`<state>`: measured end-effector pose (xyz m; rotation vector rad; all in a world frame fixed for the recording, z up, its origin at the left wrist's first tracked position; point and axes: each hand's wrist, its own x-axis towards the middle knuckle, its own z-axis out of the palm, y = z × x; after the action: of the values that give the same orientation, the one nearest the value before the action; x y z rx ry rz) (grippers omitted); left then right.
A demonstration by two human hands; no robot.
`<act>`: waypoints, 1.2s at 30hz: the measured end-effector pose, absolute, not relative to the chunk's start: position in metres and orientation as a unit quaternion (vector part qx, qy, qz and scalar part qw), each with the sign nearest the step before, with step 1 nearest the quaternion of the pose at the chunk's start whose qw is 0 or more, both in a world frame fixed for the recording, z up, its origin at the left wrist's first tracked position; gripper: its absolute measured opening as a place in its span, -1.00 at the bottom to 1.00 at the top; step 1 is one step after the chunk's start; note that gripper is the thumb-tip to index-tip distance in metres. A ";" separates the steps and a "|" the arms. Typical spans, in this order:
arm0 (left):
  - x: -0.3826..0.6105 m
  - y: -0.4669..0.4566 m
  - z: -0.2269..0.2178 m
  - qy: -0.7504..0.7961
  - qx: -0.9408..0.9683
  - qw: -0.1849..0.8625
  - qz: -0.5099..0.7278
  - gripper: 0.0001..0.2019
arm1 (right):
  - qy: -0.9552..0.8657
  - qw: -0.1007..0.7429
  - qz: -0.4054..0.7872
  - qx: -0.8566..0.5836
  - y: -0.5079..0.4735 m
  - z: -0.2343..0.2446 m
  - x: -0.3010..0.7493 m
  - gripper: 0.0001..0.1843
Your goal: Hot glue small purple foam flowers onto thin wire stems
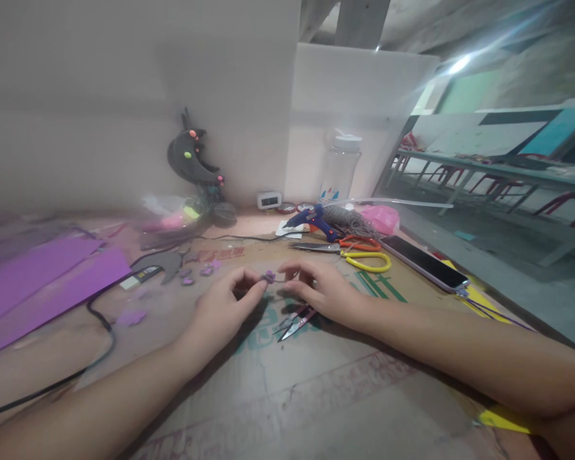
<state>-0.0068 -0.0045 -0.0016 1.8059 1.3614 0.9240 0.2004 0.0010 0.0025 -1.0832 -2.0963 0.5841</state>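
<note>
Both hands meet at the middle of a cardboard-covered table [316, 396]. My left hand [223, 306] pinches a small purple foam flower [269, 276] between thumb and fingertips. My right hand [323, 291] has its fingers curled and pinched close to the flower, on what looks like a thin wire or stem running from it. A small pair of thread snips [294, 322] lies on the table just under my right hand.
Purple foam sheets [43, 281] lie at the left with small purple cutouts [191, 273] nearby. A blue glue gun [316, 222], yellow and orange scissors [364, 254], a phone [424, 262], a clear bottle [340, 169] and a black cable [100, 319] surround the hands.
</note>
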 end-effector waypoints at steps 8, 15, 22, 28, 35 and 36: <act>-0.006 -0.004 0.000 0.521 0.692 0.337 0.368 -0.75 | -0.760 0.357 0.347 -0.417 -0.003 -0.001 0.197 -0.73; -0.006 -0.004 -0.002 0.512 0.697 0.329 0.379 -0.79 | -0.768 0.366 0.331 -0.408 0.002 -0.005 0.197 -0.75; -0.006 -0.003 -0.005 0.499 0.705 0.341 0.372 -0.78 | -0.789 0.364 0.204 -0.451 0.000 0.005 0.197 -0.90; -0.006 -0.004 -0.007 0.485 0.710 0.350 0.371 -0.78 | -0.806 0.364 0.159 -0.439 0.000 0.008 0.198 -0.85; -0.007 -0.002 -0.007 0.450 0.721 0.376 0.369 -0.77 | -0.804 0.364 0.187 -0.432 -0.001 0.006 0.196 -0.83; -0.006 -0.002 -0.007 0.445 0.723 0.379 0.369 -0.77 | -0.801 0.363 0.197 -0.433 -0.001 0.006 0.196 -0.83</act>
<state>-0.0064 -0.0023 -0.0066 1.8458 1.1360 0.9420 0.1961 -0.0008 0.0060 -1.1143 -2.0631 0.5065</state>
